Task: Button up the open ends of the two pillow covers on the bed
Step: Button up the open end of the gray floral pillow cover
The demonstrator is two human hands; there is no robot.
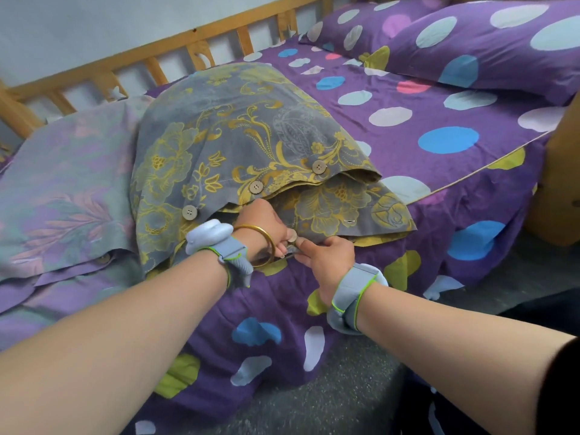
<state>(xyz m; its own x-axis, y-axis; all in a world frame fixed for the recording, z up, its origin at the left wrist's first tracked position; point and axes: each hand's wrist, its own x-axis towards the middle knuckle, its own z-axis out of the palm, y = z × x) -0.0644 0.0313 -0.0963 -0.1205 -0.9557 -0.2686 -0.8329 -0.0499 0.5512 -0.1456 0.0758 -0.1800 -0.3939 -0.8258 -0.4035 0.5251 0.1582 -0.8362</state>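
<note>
Two bare forearms reach forward from the bottom edge, each with a grey wristband. The right hand pinches the lower hem of a grey and gold floral pillow cover, fingers closed narrow on the cloth. The left hand, wearing a gold bangle, is closed on a round button at the same hem, right beside the right thumb. The cover lies on the purple spotted bedspread, its open end facing the camera, gaping. Three more buttons sit along the upper flap. The fabric looks thin, soft and floppy, so it is probably best gripped close beside each buttonhole. A second, pale purple pillow cover lies left. Beyond, a wooden rail.
</note>
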